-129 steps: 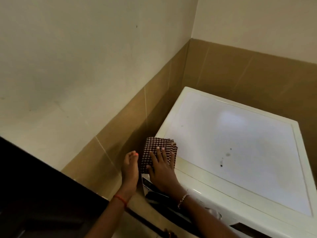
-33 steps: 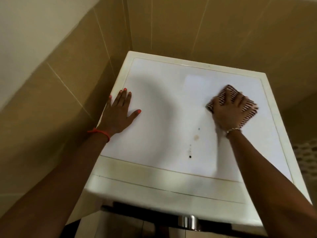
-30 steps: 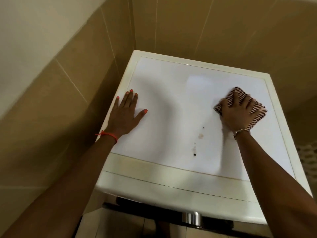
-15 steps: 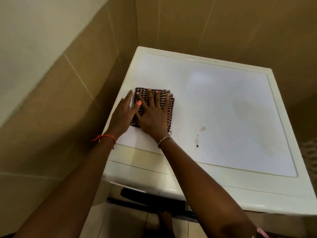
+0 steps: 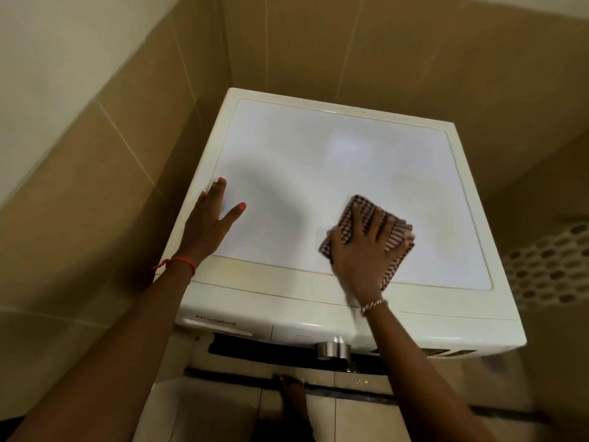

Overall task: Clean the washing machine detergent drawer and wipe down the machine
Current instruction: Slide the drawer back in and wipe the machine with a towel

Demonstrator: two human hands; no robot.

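A white front-loading washing machine (image 5: 318,161) fills the middle of the view, seen from above. My right hand (image 5: 360,250) presses flat on a folded brown-and-white checked cloth (image 5: 395,240) near the top's front right. My left hand (image 5: 210,221) lies flat and spread on the top's left edge, holding nothing. The dark stains seen earlier on the top are covered by my right hand and the cloth. The front panel shows a chrome dial (image 5: 333,349) and a dark strip (image 5: 255,347); no detergent drawer can be made out.
Tan tiled walls close in on the machine at the left (image 5: 95,186) and behind (image 5: 350,52). A honeycomb-patterned surface (image 5: 548,266) shows at the right. My bare foot (image 5: 293,400) stands on the tiled floor in front of the machine.
My right hand has swept the cloth from the top's left side, beside my left hand, over to the front right, across the stained spot. My left hand has stayed at the left edge.
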